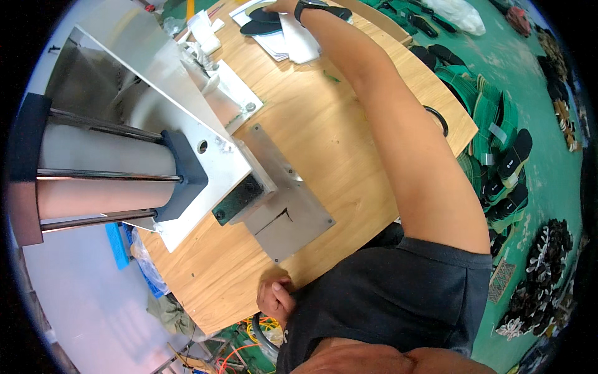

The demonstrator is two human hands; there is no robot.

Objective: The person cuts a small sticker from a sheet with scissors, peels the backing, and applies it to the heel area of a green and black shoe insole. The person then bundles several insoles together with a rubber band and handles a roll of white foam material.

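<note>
My right arm stretches to the far side of the wooden table (349, 137). There my right hand (278, 5), partly cut off by the upper picture edge, has its fingers closed at the rim of a black insole (265, 14). Another black insole (256, 28) and white paper sheets (300, 40) lie beneath and beside it. Close to my body, my left hand (276, 297) rests curled at the table's near edge, with nothing visible in it. A flat metal plate (293, 218) with a dark slit-like mark lies beyond it, under the press head (249, 193).
A pneumatic press with a large cylinder (106, 165) and white frame (193, 206) stands at the left. Behind it is a white bracket (233, 93). Bundles of green and black insoles (492, 124) lie on the green floor at the right, near a black table handle (438, 120).
</note>
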